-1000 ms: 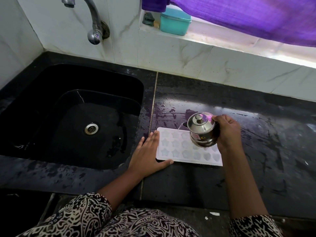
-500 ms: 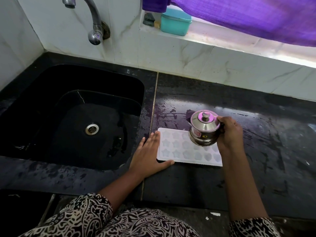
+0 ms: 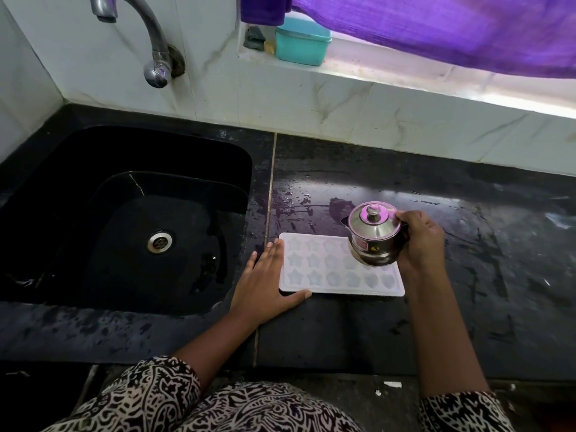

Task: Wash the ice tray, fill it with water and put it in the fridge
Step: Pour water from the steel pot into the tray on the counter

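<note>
The white ice tray [image 3: 339, 291] lay flat on the wet black counter [image 3: 343, 338], just right of the sink [image 3: 131, 182], with its long side running left to right. Its moulded cells faced up, star shapes toward the left; whether they held water could not be told.

The left hand [image 3: 265, 288] rested palm down on the counter at the tray's near-left corner. Its fingers were straight and together and lay along the tray's left edge. The thumb was spread out to the right and lay against the near edge, so the corner sat in the crook between thumb and fingers. It gripped nothing.

The right hand [image 3: 420, 241] was at the tray's far-right end. Its fingers were curled round the right side of a small steel pot [image 3: 374, 241], and the thumb touched the rim of the lid. The pot hung over the tray's far-right cells and hid them. Its knobbed lid was on and its short spout pointed left. It stood close to upright, and no stream showed from the spout.

A tap [image 3: 152, 48] came out of the far wall above the sink. A teal box [image 3: 302, 42] sat on the window ledge under a purple cloth [image 3: 436, 29].
</note>
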The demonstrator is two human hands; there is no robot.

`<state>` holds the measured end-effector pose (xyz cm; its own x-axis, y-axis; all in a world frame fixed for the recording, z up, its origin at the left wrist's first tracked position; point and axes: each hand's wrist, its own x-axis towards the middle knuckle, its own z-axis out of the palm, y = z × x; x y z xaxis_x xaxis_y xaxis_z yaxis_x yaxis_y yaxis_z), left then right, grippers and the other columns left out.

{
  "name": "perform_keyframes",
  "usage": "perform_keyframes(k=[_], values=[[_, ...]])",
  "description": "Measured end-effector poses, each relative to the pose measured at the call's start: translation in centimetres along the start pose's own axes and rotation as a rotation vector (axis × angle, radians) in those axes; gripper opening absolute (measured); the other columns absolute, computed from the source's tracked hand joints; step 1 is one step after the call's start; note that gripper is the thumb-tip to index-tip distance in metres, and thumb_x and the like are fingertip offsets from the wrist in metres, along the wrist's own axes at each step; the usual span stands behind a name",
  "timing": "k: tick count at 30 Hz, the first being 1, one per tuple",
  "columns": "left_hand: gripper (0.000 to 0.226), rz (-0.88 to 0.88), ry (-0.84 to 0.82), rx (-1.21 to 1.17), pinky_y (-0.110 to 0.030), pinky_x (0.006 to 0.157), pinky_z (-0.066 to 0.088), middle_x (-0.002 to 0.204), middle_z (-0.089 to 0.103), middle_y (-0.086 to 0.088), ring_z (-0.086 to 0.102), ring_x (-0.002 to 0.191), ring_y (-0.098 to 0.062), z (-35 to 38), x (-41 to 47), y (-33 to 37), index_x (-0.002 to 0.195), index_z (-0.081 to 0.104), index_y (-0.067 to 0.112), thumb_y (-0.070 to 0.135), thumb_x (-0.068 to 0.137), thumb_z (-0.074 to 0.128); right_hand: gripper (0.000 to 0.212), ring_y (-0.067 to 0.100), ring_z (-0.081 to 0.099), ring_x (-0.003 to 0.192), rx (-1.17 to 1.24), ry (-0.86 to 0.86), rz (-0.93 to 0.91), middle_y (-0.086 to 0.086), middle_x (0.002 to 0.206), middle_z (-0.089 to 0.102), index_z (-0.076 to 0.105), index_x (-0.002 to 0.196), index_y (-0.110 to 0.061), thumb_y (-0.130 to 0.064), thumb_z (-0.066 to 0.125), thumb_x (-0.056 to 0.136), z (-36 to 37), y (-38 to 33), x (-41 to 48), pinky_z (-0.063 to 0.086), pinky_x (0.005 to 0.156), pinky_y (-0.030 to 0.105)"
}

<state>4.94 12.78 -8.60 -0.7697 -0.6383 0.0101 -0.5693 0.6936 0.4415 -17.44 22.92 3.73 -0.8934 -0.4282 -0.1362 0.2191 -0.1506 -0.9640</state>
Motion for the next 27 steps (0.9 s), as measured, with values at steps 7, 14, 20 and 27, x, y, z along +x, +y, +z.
perform_keyframes(k=[7, 14, 20, 27], values=[[0.115, 0.0, 0.01, -0.001, -0.032, 0.12, -0.003, 0.164, 0.002, 0.003, 0.0, 0.15, -0.008, 0.01, -0.06, 0.04, 0.155, -0.005, 0.016, 0.087, 0.071, 0.025, 0.026, 0.012, 0.051, 0.056, -0.077, 0.019, 0.018, -0.001, 0.056, 0.053, 0.053, 0.055, -0.017, -0.004, 0.06, 0.077, -0.68, 0.24, 0.22, 0.044, 0.058, 0.025], [0.114, 0.005, 0.013, -0.005, -0.031, 0.119, -0.004, 0.164, 0.002, 0.004, 0.0, 0.149, -0.008, -0.12, -0.14, 0.09, 0.155, -0.006, 0.016, 0.087, 0.071, 0.024, 0.028, 0.012, 0.053, 0.056, -0.151, 0.04, 0.02, -0.003, 0.055, 0.055, 0.056, 0.05, -0.019, -0.008, 0.063, 0.075, -0.75, 0.19, 0.39, 0.046, 0.056, 0.025], [0.115, 0.003, 0.009, 0.002, -0.032, 0.12, -0.003, 0.164, 0.002, 0.003, 0.0, 0.15, -0.008, -0.17, -0.12, 0.12, 0.155, -0.006, 0.015, 0.088, 0.071, 0.023, 0.023, 0.019, 0.048, 0.061, -0.194, 0.038, 0.021, 0.005, 0.061, 0.05, 0.053, 0.057, -0.017, -0.008, 0.064, 0.075, -0.82, 0.18, 0.52, 0.044, 0.061, 0.03], [0.115, 0.0, 0.011, 0.008, -0.031, 0.119, -0.004, 0.164, 0.002, 0.003, 0.0, 0.149, -0.008, -0.09, -0.08, 0.08, 0.155, -0.006, 0.015, 0.088, 0.07, 0.023, 0.024, 0.019, 0.047, 0.061, -0.21, 0.04, 0.023, 0.004, 0.059, 0.049, 0.053, 0.056, -0.017, -0.008, 0.064, 0.075, -0.82, 0.23, 0.55, 0.044, 0.063, 0.032]])
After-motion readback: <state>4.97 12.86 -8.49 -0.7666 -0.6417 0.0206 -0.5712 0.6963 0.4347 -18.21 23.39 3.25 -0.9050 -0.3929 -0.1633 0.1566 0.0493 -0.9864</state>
